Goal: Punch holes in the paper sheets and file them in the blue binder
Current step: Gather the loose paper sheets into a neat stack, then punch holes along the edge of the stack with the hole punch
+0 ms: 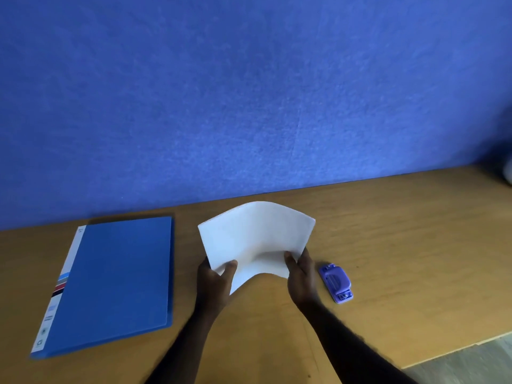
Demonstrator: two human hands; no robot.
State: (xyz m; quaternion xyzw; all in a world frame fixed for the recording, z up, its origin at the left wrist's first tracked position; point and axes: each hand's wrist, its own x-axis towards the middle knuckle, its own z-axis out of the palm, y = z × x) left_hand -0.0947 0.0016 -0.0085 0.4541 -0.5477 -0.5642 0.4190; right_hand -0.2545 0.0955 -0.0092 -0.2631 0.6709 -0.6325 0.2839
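Paper sheets [256,239]: white stack held above the wooden table [401,239], bowed upward – between binder and punch.
Left hand [214,278]: pinches the stack's near left corner.
Right hand [300,275]: grips the near right edge.
Blue binder [110,284]: closed, flat, left of the hands.
Hole punch [335,282]: purple – just right of the right hand, apart from it.
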